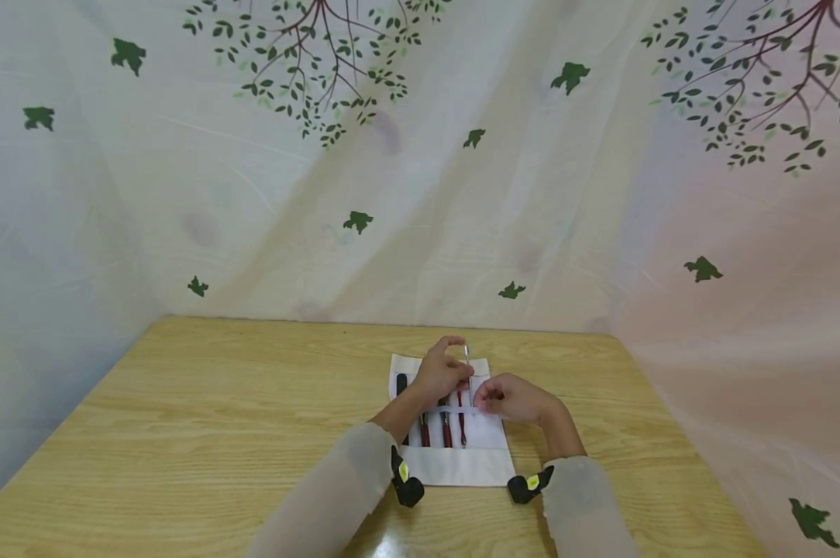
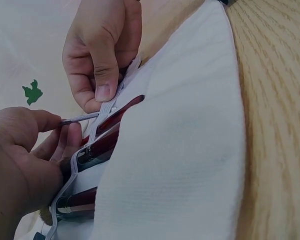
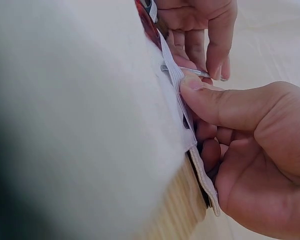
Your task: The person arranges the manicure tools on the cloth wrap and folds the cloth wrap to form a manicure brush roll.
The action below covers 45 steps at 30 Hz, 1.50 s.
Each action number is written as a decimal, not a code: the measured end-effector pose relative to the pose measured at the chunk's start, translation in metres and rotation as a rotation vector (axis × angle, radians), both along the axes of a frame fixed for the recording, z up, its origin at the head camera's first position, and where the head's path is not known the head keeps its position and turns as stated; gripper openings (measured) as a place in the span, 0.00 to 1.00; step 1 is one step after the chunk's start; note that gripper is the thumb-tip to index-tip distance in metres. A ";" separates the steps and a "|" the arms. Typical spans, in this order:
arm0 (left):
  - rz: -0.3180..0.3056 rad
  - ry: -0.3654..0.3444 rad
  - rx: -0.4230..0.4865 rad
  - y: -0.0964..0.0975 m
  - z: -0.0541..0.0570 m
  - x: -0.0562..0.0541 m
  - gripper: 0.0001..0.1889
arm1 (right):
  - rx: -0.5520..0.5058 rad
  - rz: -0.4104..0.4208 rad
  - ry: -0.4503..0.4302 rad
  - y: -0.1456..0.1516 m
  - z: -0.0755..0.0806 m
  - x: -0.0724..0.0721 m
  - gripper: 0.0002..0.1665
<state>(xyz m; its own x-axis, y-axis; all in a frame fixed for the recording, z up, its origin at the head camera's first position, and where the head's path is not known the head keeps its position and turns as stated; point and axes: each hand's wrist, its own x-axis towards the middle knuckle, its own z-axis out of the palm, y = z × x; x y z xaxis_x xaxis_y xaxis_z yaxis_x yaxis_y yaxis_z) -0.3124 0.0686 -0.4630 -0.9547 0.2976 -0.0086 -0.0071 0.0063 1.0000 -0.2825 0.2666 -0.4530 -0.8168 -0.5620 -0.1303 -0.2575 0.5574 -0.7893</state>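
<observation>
A white cloth tool roll (image 1: 455,467) lies unfolded on the table. My left hand (image 1: 442,375) pinches a thin silver metal rod (image 3: 195,72) between thumb and fingers near its upper end. The rod's lower end passes under the white elastic band (image 3: 173,62) sewn across the roll. At the roll's right side, my right hand (image 1: 521,399) pinches that band and the cloth edge between thumb and fingers. Under the band sit two brushes with dark red handles (image 1: 447,435), a slim red tool (image 1: 462,426) and a black item (image 1: 401,382) at the left.
The wooden table (image 1: 253,403) stretches out on both sides of the roll. Behind it hangs a pale curtain (image 1: 287,256) printed with leaves and branches. In the left wrist view, the roll's lower flap (image 2: 170,140) covers the handle ends.
</observation>
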 end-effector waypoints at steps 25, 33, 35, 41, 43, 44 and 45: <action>-0.053 0.007 -0.180 -0.002 0.003 -0.003 0.20 | -0.025 0.006 -0.025 0.000 -0.003 -0.001 0.06; -0.037 0.092 -0.263 -0.003 0.001 -0.005 0.20 | -0.017 -0.001 -0.014 0.001 -0.003 -0.002 0.06; -0.042 0.087 -0.254 -0.003 0.001 -0.005 0.20 | -0.019 0.003 -0.011 0.001 -0.004 -0.002 0.06; -0.053 0.064 -0.225 -0.003 0.001 -0.004 0.20 | -0.020 0.002 -0.018 0.001 -0.004 -0.002 0.07; -0.052 0.056 -0.221 -0.003 0.001 -0.004 0.20 | -0.022 0.004 -0.018 0.001 -0.004 -0.002 0.07; -0.050 0.051 -0.219 -0.003 0.001 -0.005 0.19 | -0.021 0.004 -0.017 0.002 -0.004 -0.003 0.07; -0.049 0.044 -0.215 -0.003 0.001 -0.005 0.19 | -0.021 0.004 -0.017 0.002 -0.004 -0.003 0.06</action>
